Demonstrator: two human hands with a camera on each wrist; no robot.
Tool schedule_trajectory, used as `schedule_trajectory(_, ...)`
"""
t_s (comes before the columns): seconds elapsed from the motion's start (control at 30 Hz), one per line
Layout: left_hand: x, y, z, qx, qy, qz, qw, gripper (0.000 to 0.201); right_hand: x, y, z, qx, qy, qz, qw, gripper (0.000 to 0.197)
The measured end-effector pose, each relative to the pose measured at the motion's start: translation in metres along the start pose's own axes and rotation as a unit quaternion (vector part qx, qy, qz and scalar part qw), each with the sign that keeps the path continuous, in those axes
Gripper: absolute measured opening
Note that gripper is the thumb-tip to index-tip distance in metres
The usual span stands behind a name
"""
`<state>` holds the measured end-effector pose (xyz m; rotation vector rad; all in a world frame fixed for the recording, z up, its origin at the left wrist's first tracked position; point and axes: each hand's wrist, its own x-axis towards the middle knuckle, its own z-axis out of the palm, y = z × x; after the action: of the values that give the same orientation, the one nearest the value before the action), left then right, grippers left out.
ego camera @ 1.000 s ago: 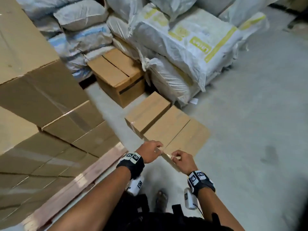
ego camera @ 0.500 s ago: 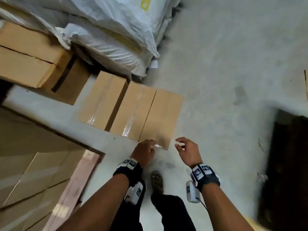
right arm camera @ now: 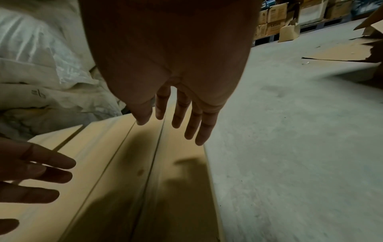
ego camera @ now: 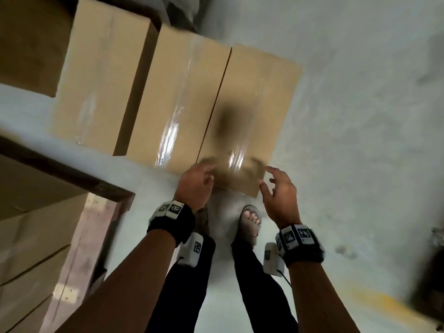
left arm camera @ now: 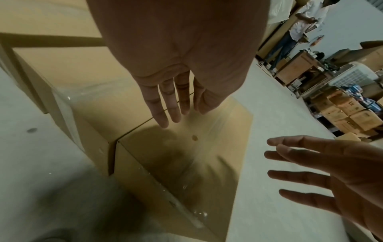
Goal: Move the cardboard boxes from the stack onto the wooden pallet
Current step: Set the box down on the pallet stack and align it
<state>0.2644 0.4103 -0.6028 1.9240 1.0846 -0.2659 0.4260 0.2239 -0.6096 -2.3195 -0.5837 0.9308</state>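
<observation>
We see the left hand (ego camera: 195, 182) and right hand (ego camera: 280, 197) hovering with fingers spread, gripping nothing, over the near end of the rightmost taped brown cardboard box (ego camera: 249, 111). It lies on grey concrete floor (ego camera: 360, 116), touching a second taped box (ego camera: 182, 97). The blurred reddish wooden pallet edge (ego camera: 79, 248), seemingly under stacked boxes, sits lower left.

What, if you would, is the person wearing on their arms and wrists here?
Both forearms are bare, with no sleeves. Each wrist carries a black band topped with white square tags printed with black patterns. A small white camera unit hangs under each wrist; a thin black cable trails from the right one.
</observation>
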Motion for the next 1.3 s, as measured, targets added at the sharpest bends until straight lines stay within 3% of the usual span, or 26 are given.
schedule_trajectory(0.2,0.05,-0.052,0.06,0.031,0.04,0.041,0.998,0.043,0.054,0.056,0.057,-0.007,0.028,-0.1,0.995,0.043)
schedule_trajectory(0.37,0.089,-0.075,0.077,0.056,0.087,0.067,0.992,0.051,0.088,0.086,0.087,-0.035,0.045,-0.044,0.997,0.056)
schedule_trajectory(0.47,0.117,-0.081,0.077,0.077,0.106,0.097,0.987,0.054,0.122,0.087,0.089,-0.096,0.053,-0.072,0.991,0.064)
schedule_trajectory(0.6,0.159,-0.08,0.073,0.113,0.102,0.152,0.977,0.058,0.165,0.082,0.097,-0.163,0.082,-0.095,0.979,0.061)
schedule_trajectory(0.8,0.201,-0.074,0.075,0.169,0.097,0.201,0.96,0.063,0.184,0.102,0.103,-0.251,0.116,-0.126,0.953,0.054)
schedule_trajectory(0.9,0.207,-0.072,0.077,0.162,0.088,0.213,0.96,0.069,0.187,0.111,0.098,-0.274,0.1,-0.125,0.948,0.054)
schedule_trajectory(1.0,0.202,-0.065,0.083,0.103,0.08,0.226,0.965,0.071,0.184,0.12,0.086,-0.246,0.087,-0.118,0.958,0.053)
schedule_trajectory(1.13,0.188,-0.049,0.097,0.061,0.074,0.228,0.969,0.074,0.181,0.136,0.061,-0.126,0.054,-0.142,0.98,0.053)
schedule_trajectory(1.23,0.183,-0.043,0.102,0.035,0.08,0.214,0.973,0.071,0.179,0.14,0.047,-0.08,0.049,-0.134,0.987,0.051)
schedule_trajectory(1.3,0.181,-0.046,0.11,0.014,0.052,0.191,0.98,0.072,0.177,0.141,0.037,-0.083,0.051,-0.132,0.986,0.05)
